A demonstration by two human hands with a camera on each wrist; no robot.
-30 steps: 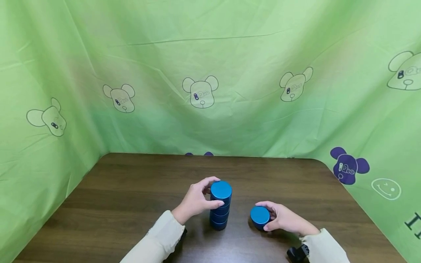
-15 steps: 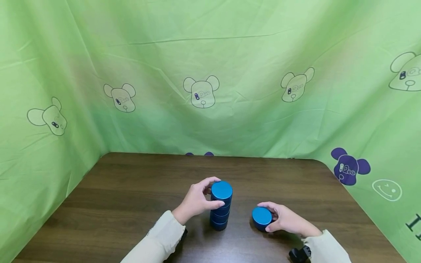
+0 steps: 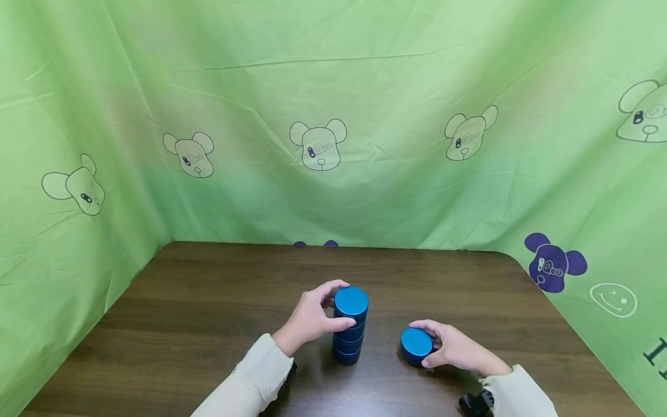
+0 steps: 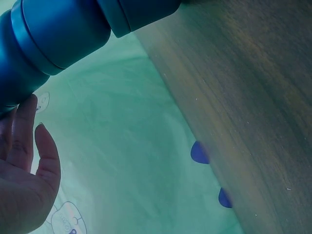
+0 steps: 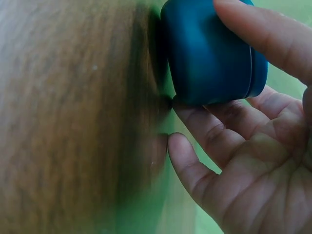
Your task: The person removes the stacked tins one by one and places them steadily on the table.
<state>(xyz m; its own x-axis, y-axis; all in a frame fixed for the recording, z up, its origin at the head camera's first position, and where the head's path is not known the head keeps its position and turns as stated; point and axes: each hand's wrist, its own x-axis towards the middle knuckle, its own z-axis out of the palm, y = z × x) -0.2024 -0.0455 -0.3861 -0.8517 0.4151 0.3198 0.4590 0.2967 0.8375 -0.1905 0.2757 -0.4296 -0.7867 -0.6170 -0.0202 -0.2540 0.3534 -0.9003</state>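
Several round blue metal tins form an upright stack (image 3: 348,343) on the wooden table. My left hand (image 3: 311,318) grips the stack near its top, thumb on the near side and fingers on the far side. The left wrist view shows the stacked tins (image 4: 66,31) from the side, with seams between sections. To the right, a single short blue tin (image 3: 417,341) stands on the table, apart from the stack. My right hand (image 3: 455,349) holds it between thumb and fingers; in the right wrist view, a thin seam rings the tin (image 5: 207,58) near its top.
The brown wooden table (image 3: 219,301) runs back to a green cloth backdrop (image 3: 385,197) printed with cartoon heads. Cloth also hangs along both sides. A black wrist camera (image 3: 476,403) sits at the right cuff.
My right hand and the single tin in it have shifted slightly to the right, away from the stack. My left hand and the stack have stayed practically still.
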